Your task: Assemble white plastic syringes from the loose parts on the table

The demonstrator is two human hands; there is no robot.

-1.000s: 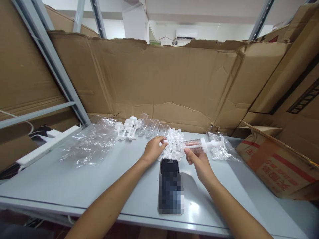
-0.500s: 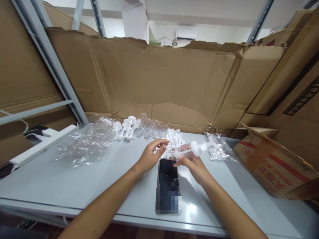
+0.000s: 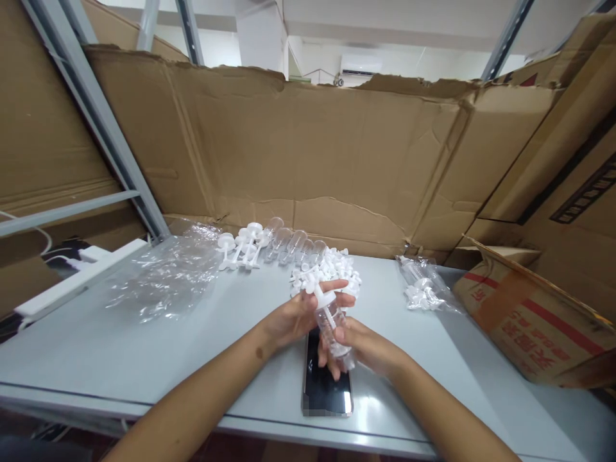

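A clear ribbed plastic tube [image 3: 329,326] with a white cap and white plunger is held between both hands, tilted above a dark phone [image 3: 327,391]. My right hand [image 3: 363,346] grips the tube's lower body, thumb on its near side. My left hand [image 3: 301,314] is closed around the capped upper end, with some fingers stretched past it. Just beyond the hands lies a heap of small white pieces [image 3: 339,264]. Several clear tubes [image 3: 294,246] rest behind, left of the heap, beside several white plungers [image 3: 248,244].
Crumpled clear plastic [image 3: 168,276] covers the table's left part, near a white power strip [image 3: 81,282]. At the right are a clear bag of white parts [image 3: 426,289] and an open cardboard box [image 3: 534,314]. A cardboard sheet [image 3: 312,147] stands along the back.
The tube has swung from pointing right to having its capped end up and left, nearer me. My left hand, formerly empty beside it, has taken hold of the capped end.
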